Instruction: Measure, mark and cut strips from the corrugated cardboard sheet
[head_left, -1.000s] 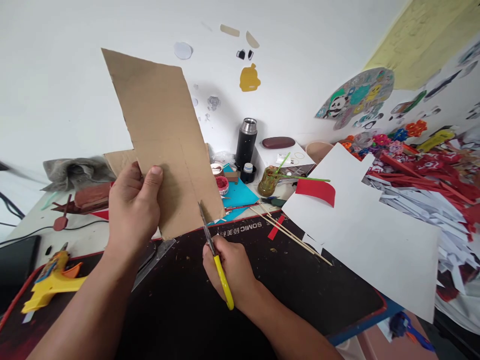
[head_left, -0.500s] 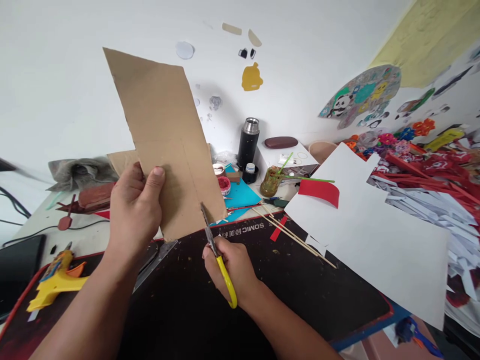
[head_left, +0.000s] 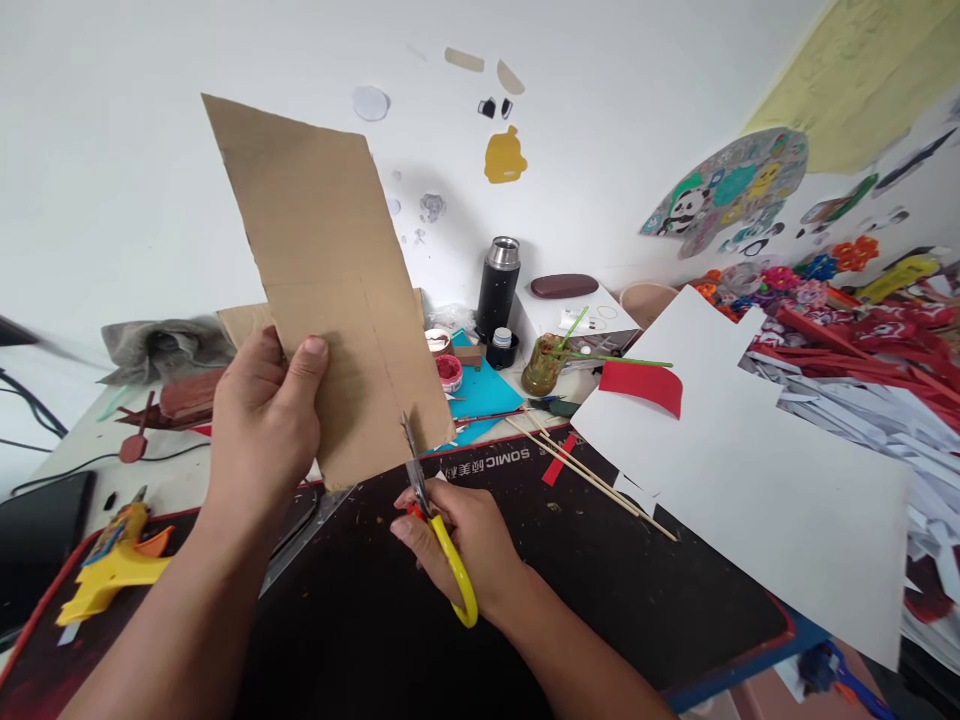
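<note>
My left hand grips a tall piece of brown cardboard by its left side, thumb flat on the front face and fingers behind. A faint drawn line runs down the cardboard's lower right part. My right hand is closed on scissors with yellow handles and a bit of red near the thumb. Their blades lie at the cardboard's lower edge, in line with the drawn line, the upper blade in front of the sheet. The other blade is partly hidden.
A black desk mat lies below my hands. To the left is a yellow glue gun. Behind stand a black thermos and a murky jar. At right lie thin wooden sticks, white card and a red paper strip.
My right thumb has moved out from the other fingers, spreading the scissors' handles and showing the red part. The cardboard has shifted very slightly left and down with my left hand.
</note>
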